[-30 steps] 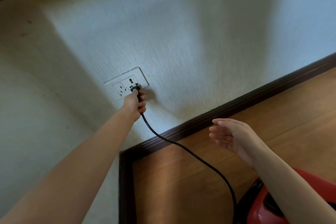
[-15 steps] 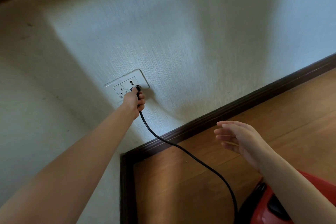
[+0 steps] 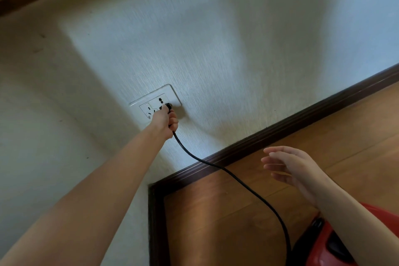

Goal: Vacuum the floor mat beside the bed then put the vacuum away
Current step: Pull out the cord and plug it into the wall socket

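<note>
From the head camera, the wall (image 3: 226, 34) is pale and finely ribbed, like textured wallpaper, with soft patches of light across it. A dark, moulded skirting board (image 3: 280, 129) runs along its foot and turns a corner at the lower middle, framing a glossy orange-brown wooden floor (image 3: 216, 222) with visible plank seams. A flat white rectangular socket plate (image 3: 173, 96) with rounded corners sits low on the wall, showing several dark pin holes.

The left hand (image 3: 165, 120) reaches out on a bare, straight arm and clenches round a small black plug (image 3: 168, 107) right at the plate's right-hand outlet; whether the pins are seated in the holes cannot be told. A thin, smooth black cord (image 3: 233, 176) leaves the bottom of that fist and curves down over the skirting and floor to the vacuum (image 3: 319, 246), a rounded, shiny red plastic body with black parts, standing on the floor at the lower right edge and partly hidden by the right forearm. The right hand (image 3: 289, 166) hangs in the air above the floor, fingers loosely extended and grasping nothing.
</note>
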`<state>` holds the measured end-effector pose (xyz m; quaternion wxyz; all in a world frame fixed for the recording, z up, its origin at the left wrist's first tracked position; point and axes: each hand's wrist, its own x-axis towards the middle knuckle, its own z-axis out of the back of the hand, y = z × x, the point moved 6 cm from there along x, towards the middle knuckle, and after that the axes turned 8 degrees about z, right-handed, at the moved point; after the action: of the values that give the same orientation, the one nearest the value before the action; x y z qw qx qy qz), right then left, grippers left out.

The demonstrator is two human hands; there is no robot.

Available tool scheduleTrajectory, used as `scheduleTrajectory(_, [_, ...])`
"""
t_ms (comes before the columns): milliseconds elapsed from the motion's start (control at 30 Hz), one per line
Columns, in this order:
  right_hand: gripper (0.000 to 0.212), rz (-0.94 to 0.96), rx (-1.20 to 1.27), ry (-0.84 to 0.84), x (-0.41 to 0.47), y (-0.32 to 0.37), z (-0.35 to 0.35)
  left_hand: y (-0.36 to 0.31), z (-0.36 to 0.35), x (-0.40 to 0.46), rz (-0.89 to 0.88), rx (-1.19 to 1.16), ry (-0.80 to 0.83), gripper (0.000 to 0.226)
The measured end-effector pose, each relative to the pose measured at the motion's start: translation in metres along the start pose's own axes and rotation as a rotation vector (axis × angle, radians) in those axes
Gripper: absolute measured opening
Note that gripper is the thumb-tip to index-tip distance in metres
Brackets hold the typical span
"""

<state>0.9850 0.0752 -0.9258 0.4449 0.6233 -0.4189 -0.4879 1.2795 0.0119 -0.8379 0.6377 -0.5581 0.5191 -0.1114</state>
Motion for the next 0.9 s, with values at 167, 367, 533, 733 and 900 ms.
scheduleTrajectory(167, [0.018, -0.017, -0.047, 0.004, 0.0, 0.0, 0.0, -0.005, 0.001, 0.002, 0.006, -0.006, 0.001, 0.036])
scheduleTrajectory(367, [0.017, -0.018, -0.091, 0.008, 0.002, -0.004, -0.003, -0.012, 0.001, 0.003, 0.002, 0.016, 0.023, 0.036])
scheduleTrajectory(533, [0.016, -0.016, -0.103, 0.011, 0.003, -0.007, -0.003, -0.013, 0.003, 0.005, -0.014, 0.067, 0.071, 0.036])
scheduleTrajectory(733, [0.016, -0.033, -0.114, 0.028, 0.006, -0.007, -0.004, -0.013, 0.001, 0.002, -0.096, 0.167, 0.158, 0.027])
scheduleTrajectory(900, [0.017, -0.033, -0.117, 0.039, 0.006, -0.007, -0.004, -0.025, 0.007, -0.007, -0.378, 0.747, -0.217, 0.031])
